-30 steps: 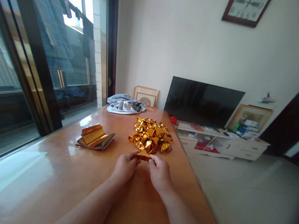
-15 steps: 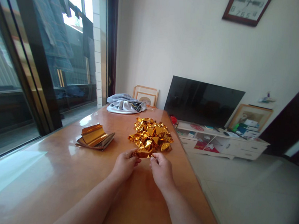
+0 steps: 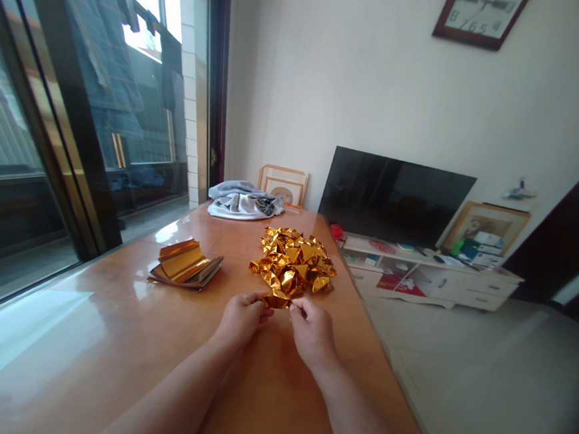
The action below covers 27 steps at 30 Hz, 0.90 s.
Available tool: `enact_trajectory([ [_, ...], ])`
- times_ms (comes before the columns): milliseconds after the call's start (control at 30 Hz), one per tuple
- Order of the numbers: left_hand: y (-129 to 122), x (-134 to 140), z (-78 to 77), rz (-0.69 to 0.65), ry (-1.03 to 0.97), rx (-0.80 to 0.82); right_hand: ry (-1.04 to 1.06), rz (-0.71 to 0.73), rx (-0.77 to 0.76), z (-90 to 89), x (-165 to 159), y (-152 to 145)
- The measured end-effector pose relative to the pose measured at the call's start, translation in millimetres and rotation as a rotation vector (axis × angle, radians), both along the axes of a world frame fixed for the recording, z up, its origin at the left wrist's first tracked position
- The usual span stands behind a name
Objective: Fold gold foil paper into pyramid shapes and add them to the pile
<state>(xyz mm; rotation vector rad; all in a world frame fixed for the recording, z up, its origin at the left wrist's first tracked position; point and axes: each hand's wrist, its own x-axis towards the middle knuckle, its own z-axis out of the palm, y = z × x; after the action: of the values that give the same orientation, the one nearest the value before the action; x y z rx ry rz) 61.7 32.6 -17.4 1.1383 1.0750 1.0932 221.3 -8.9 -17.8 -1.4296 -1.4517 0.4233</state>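
Note:
Between my two hands is a piece of folded gold foil paper [image 3: 277, 301], held just above the table's surface. My left hand [image 3: 242, 318] pinches its left end, and my right hand [image 3: 312, 329] pinches the right end, thumb on top. Directly beyond my fingers lies a heap of folded gold foil pieces [image 3: 296, 261], shiny and pointed. Off to the left sits a stack of flat foil paper sheets [image 3: 185, 266], the top ones gold and curled upward.
The glossy wooden table [image 3: 123, 351] ends in an edge on the right. Bundled grey-white cloth [image 3: 243, 203] lies at its far end, near leaning picture frames [image 3: 285, 182]. Beyond stand a television [image 3: 396, 198] and a white cabinet [image 3: 464, 287]. A glass sliding door [image 3: 76, 126] is at the left.
The foil piece between my hands looks more bent, its middle now puffed and pointed rather than a flat strip. My fingertips have moved slightly closer together.

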Motion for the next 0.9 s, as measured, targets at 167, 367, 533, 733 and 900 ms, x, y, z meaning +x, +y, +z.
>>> enact_trajectory([
  [167, -4, 0, 8.2, 0.014, -0.047, -0.054, 0.026, -0.052, -0.029, 0.2, 3, 2],
  [367, -5, -1, 13.0, -0.044, -0.047, -0.091, 0.104, -0.070, -0.059, -5.6, 6, 6],
  [533, -3, -3, 11.7, -0.086, 0.007, -0.004, 0.385, -0.051, -0.192, -2.6, 6, 7],
  [733, -2, -5, 12.6, -0.131, 0.020, 0.130, 0.618, 0.055, -0.344, 6.7, 5, 1],
  [900, -1, -11, 17.2, -0.100, 0.042, 0.060, 0.419, 0.173, -0.221, 10.3, 5, -2],
])
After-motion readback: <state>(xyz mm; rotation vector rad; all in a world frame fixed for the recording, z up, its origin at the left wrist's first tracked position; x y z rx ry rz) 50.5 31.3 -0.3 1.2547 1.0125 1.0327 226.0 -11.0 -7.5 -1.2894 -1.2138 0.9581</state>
